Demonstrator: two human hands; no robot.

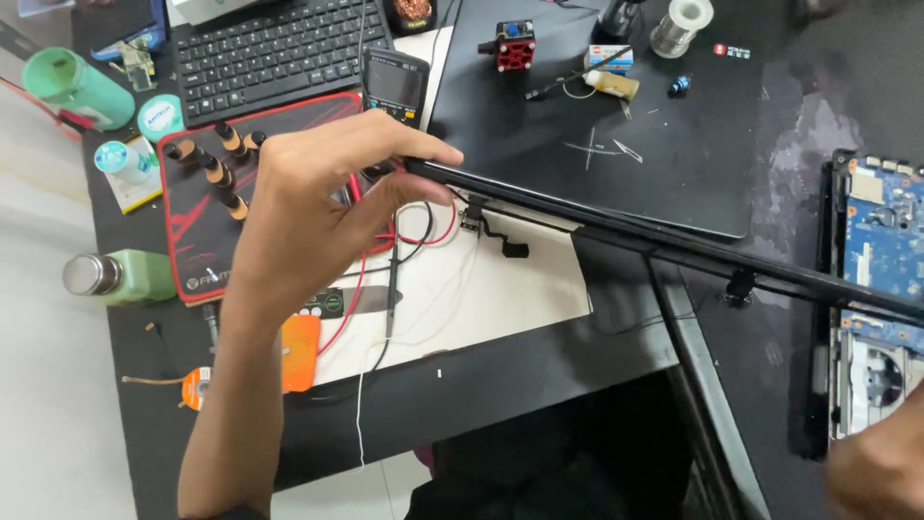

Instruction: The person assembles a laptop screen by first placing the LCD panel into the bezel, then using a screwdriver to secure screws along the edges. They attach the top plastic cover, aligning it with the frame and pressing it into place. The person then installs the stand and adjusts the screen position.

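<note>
My left hand (322, 197) pinches one corner of a thin black plastic frame (674, 246), thumb under and fingers on top. The frame is lifted above the desk; one bar runs right toward an open laptop base with a blue circuit board (881, 226), another runs down toward me. A small black cable piece (500, 236) hangs from the frame near my fingers. My right hand (881, 467) shows only partly at the bottom right corner, blurred, beside the laptop base; what it holds is not visible.
A closed black laptop lid (626, 144) lies ahead with a solder spool (681, 24) and small parts. Left are a keyboard (274, 53), a multimeter (397, 87), a red-edged mat (197, 207) with screwdriver handles, green bottles (120, 276), an orange tool (300, 351), white paper (481, 289).
</note>
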